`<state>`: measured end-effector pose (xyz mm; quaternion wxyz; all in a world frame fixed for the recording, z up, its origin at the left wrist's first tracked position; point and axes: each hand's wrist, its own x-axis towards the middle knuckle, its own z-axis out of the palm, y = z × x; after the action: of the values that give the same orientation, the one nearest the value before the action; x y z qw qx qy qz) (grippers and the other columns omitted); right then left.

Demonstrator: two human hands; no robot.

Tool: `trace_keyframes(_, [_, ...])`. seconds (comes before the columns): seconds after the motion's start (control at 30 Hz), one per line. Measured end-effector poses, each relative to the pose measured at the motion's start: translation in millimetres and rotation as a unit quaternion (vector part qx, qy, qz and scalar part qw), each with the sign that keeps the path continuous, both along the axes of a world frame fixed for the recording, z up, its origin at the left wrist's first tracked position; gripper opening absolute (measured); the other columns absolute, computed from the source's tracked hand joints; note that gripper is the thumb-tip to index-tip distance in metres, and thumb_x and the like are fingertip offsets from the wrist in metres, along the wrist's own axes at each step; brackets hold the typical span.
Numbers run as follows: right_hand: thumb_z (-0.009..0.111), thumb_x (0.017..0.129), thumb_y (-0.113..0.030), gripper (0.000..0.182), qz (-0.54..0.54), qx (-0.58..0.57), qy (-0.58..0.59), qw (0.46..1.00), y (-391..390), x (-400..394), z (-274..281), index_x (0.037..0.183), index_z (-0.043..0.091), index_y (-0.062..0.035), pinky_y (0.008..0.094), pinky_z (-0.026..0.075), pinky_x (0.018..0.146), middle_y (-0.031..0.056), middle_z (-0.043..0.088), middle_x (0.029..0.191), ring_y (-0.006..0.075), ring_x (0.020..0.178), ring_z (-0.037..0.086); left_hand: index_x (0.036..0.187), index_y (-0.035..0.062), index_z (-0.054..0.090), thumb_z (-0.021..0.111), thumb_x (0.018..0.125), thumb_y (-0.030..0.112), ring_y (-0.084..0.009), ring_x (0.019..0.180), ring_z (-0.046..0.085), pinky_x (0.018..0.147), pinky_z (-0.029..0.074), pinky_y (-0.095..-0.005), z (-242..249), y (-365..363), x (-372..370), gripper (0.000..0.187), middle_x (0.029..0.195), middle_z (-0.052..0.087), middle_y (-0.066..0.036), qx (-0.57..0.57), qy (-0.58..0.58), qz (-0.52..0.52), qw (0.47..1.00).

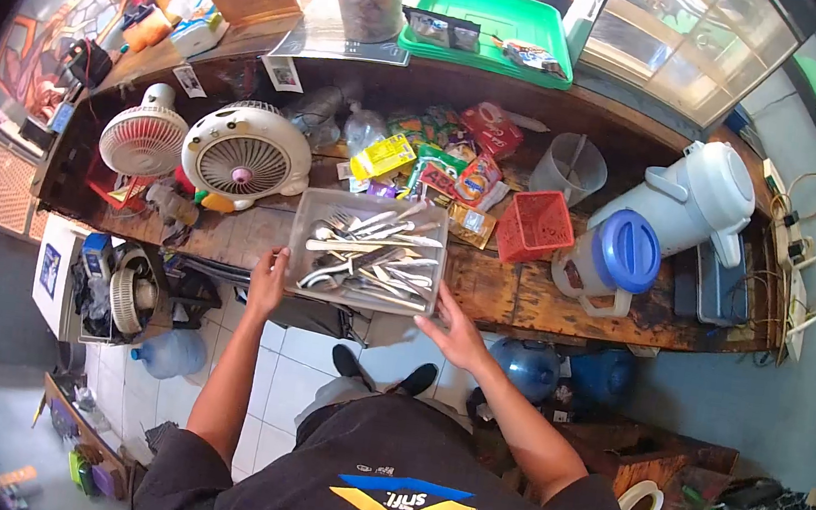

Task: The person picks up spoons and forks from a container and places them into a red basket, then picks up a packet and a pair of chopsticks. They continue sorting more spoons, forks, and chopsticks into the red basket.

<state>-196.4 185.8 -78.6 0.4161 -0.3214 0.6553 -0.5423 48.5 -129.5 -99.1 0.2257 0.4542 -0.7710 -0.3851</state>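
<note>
A wooden counter (480,288) is stretching across the middle of the frame from left to right. At the upper right, a pale blue thermos jug (687,191) is leaning on it, and a green tray (501,14) is lying at the top centre. In the centre, a translucent plastic bin (323,203) is sitting at the counter's near edge; whether it is resting there or hanging just above is unclear. A white fan (247,151) is standing left of it, while a blue-lidded pitcher (576,266) is standing to the right. A red basket (535,229) is occupying the space between pitcher and bin. The left hand (269,282) is gripping the bin's lower left corner, and the right hand (459,336) is gripping the lower right one. Behind the bin, a yellow box (383,157) is lying among packets (435,165). Inside the bin, metal cutlery (368,251) is lying in a loose heap.
</note>
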Motion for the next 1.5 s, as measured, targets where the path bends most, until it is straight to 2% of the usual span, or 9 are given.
trace_keyframes(0.2, [0.077, 0.096, -0.024, 0.082, -0.057, -0.008, -0.023, 0.998, -3.7, -20.0, 12.6, 0.163, 0.033, -0.0074, 0.048, 0.039, 0.118, 0.0185, 0.04, 0.163, 0.0322, 0.144, 0.048, 0.123, -0.0028, 0.065, 0.06, 0.106, 0.04, -0.0133, 0.084, 0.065, 0.066, 0.062, -0.0319, 34.5, 12.0, -2.2, 0.046, 0.103, 0.069, -0.013, 0.149, 0.049, 0.073, 0.985])
trace_keyframes(0.27, [0.077, 0.093, -0.019, 0.072, -0.227, -0.034, 0.166, 0.959, 10.8, -38.1, 24.4, 0.156, 0.044, -0.0092, 0.0475, 0.044, 0.113, 0.0184, 0.047, 0.157, 0.0332, 0.141, 0.051, 0.123, -0.0017, 0.065, 0.062, 0.106, 0.04, -0.0133, 0.084, 0.065, 0.067, 0.061, -0.0314, 29.4, 17.5, 0.6, 0.045, 0.105, 0.068, -0.012, 0.13, 0.093, 0.066, 0.985])
trace_keyframes(0.33, [0.079, 0.089, -0.016, 0.066, -0.314, -0.056, 0.413, 0.853, 18.0, -62.0, 52.1, 0.148, 0.051, -0.0093, 0.0475, 0.049, 0.106, 0.017, 0.052, 0.149, 0.0363, 0.133, 0.057, 0.123, -0.0009, 0.065, 0.063, 0.105, 0.04, -0.0142, 0.087, 0.065, 0.071, 0.059, -0.0317, 30.0, 23.7, 1.4, 0.045, 0.108, 0.069, -0.012, 0.116, 0.087, 0.07, 0.987])
trace_keyframes(0.43, [0.076, 0.09, -0.015, 0.053, -0.288, -0.002, 0.566, 0.772, 23.3, -98.9, 75.3, 0.14, 0.058, -0.0111, 0.0464, 0.053, 0.099, 0.0131, 0.056, 0.144, 0.0367, 0.124, 0.062, 0.126, 0.0002, 0.064, 0.064, 0.105, 0.04, -0.0165, 0.093, 0.066, 0.079, 0.056, -0.0327, 41.8, 33.2, -3.2, 0.045, 0.113, 0.069, -0.012, 0.09, 0.054, 0.082, 0.991])
trace_keyframes(0.53, [0.072, 0.092, -0.014, 0.041, -0.21, 0.078, 0.445, 0.867, 28.0, -122.2, 64.6, 0.132, 0.064, -0.0135, 0.0464, 0.054, 0.095, 0.0094, 0.06, 0.137, 0.0349, 0.117, 0.064, 0.128, 0.0005, 0.062, 0.063, 0.105, 0.04, -0.0192, 0.101, 0.065, 0.088, 0.052, -0.0341, 39.2, 35.8, -7.4, 0.046, 0.118, 0.068, -0.012, 0.069, 0.034, 0.084, 0.993])
trace_keyframes(0.57, [0.071, 0.093, -0.015, 0.026, -0.223, 0.069, 0.459, 0.857, 27.8, -125.6, 59.4, 0.119, 0.071, -0.0135, 0.0454, 0.054, 0.091, 0.0078, 0.066, 0.123, 0.0336, 0.109, 0.067, 0.13, 0.0004, 0.061, 0.062, 0.106, 0.04, -0.0204, 0.106, 0.064, 0.092, 0.051, -0.0349, 36.9, 34.5, -9.2, 0.046, 0.12, 0.068, -0.011, 0.057, 0.042, 0.078, 0.994])
trace_keyframes(0.77, [0.075, 0.09, -0.014, 0.014, -0.222, 0.035, 0.493, 0.84, 39.0, -99.0, 85.0, 0.104, 0.076, -0.0121, 0.0428, 0.054, 0.079, 0.006, 0.07, 0.102, 0.0315, 0.093, 0.07, 0.134, 0.0, 0.059, 0.059, 0.107, 0.036, -0.0202, 0.111, 0.064, 0.098, 0.049, -0.0344, 27.9, 33.8, -13.4, 0.045, 0.124, 0.068, -0.012, 0.051, 0.057, 0.084, 0.994])
trace_keyframes(1.23, [0.077, 0.089, -0.014, 0.015, -0.193, 0.048, 0.487, 0.85, 50.0, -55.5, 90.0, 0.103, 0.08, -0.0153, 0.0386, 0.057, 0.075, 0.003, 0.075, 0.102, 0.0276, 0.087, 0.073, 0.144, 0.0023, 0.055, 0.063, 0.106, 0.036, -0.0261, 0.123, 0.063, 0.104, 0.048, -0.0381, 24.8, 27.3, -12.3, 0.052, 0.14, 0.062, -0.018, 0.079, 0.107, -0.003, 0.991])
trace_keyframes(1.5, [0.076, 0.091, -0.011, 0.01, -0.271, 0.016, 0.472, 0.839, 29.3, -27.0, 89.1, 0.1, 0.079, -0.0101, 0.0358, 0.057, 0.076, 0.006, 0.075, 0.103, 0.0264, 0.089, 0.074, 0.14, 0.0013, 0.057, 0.067, 0.104, 0.03, -0.022, 0.113, 0.065, 0.099, 0.05, -0.0351, 20.5, 8.3, -4.7, 0.047, 0.132, 0.066, -0.015, 0.142, 0.14, -0.053, 0.978])
